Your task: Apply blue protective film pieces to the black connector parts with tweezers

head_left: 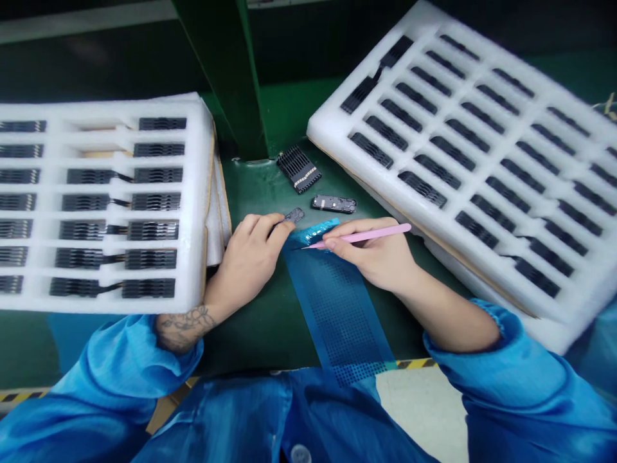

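My left hand [260, 247] is closed, its thumb and fingertips on a small dark part [294, 215] that looks like a circuit board and is partly covered by the fingers. Pink tweezers [378, 233] are held like a pen in my right hand [373, 254]. Their pointed tip meets the blue film strip [332, 302], just left of the right fingers. The strip carries rows of small dark pieces, and its far end is curled up and shiny. Beyond my hands, a similar dark board [334, 204] lies flat beside a stack of black parts [299, 169].
A white foam tray [195, 193] filled with black parts stands at the left, on further layers. Another loaded foam tray [332, 122] sits tilted at the right. A green post [231, 83] rises behind the green table [255, 321]. Yellow-black tape [417, 364] marks the near edge.
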Demonstrator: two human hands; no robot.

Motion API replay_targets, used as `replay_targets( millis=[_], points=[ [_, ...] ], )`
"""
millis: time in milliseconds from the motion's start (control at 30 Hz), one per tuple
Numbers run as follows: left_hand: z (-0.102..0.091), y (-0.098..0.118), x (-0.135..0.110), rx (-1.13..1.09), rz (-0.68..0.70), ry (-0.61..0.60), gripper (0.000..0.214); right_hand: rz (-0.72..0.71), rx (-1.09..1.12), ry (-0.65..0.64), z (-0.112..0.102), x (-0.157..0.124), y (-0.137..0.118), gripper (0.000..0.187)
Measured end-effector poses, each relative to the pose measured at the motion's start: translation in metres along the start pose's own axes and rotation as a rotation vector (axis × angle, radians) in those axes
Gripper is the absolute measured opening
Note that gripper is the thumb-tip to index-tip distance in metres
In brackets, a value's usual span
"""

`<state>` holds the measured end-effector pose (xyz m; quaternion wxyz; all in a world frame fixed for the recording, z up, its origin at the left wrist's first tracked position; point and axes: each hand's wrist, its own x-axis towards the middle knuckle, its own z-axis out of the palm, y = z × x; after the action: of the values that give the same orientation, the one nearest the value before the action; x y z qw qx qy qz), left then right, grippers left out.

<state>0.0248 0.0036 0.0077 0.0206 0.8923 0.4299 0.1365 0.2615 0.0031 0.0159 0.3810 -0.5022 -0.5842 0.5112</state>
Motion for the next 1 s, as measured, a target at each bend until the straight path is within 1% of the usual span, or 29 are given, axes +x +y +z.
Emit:
replay_targets(
  millis=[67, 167, 233, 300, 400, 467, 567, 733, 1000],
  points=[
    [-0.002, 0.0, 0.001, -0.05, 0.0, 0.042, 0.028, 0.009, 0.009, 0.022, 0.001, 0.002, 0.0, 0.011],
    [-0.004, 0.0, 0.002, -0.116, 0.004, 0.149, 0.024, 0.013, 0.027, 0.039, 0.0, 0.003, 0.0, 0.01],
    [-0.004, 0.0, 0.001, -0.163, 0.018, 0.195, 0.024, 0.0, 0.034, 0.061, -0.002, 0.003, 0.0, 0.009],
    [-0.004, 0.0, 0.0, -0.243, 0.045, 0.186, 0.023, -0.04, 0.051, 0.12, -0.004, 0.001, 0.0, 0.006],
    [-0.002, -0.001, -0.002, -0.32, 0.127, 0.107, 0.017, -0.074, 0.117, 0.195, -0.007, -0.001, 0.001, 0.004],
    [0.0, -0.001, -0.002, -0.299, 0.17, 0.064, 0.016, -0.037, 0.124, 0.19, -0.009, -0.001, 0.003, 0.004],
    [0.003, -0.002, -0.001, -0.266, 0.18, 0.05, 0.016, 0.022, 0.031, 0.159, -0.008, 0.002, 0.007, 0.004],
    [0.002, -0.001, -0.001, -0.261, 0.182, 0.057, 0.017, 0.04, -0.073, 0.166, -0.006, 0.006, 0.01, 0.007],
    [0.003, -0.002, -0.002, -0.255, 0.182, 0.069, 0.017, 0.049, -0.14, 0.168, -0.004, 0.008, 0.009, 0.013]
  ],
)
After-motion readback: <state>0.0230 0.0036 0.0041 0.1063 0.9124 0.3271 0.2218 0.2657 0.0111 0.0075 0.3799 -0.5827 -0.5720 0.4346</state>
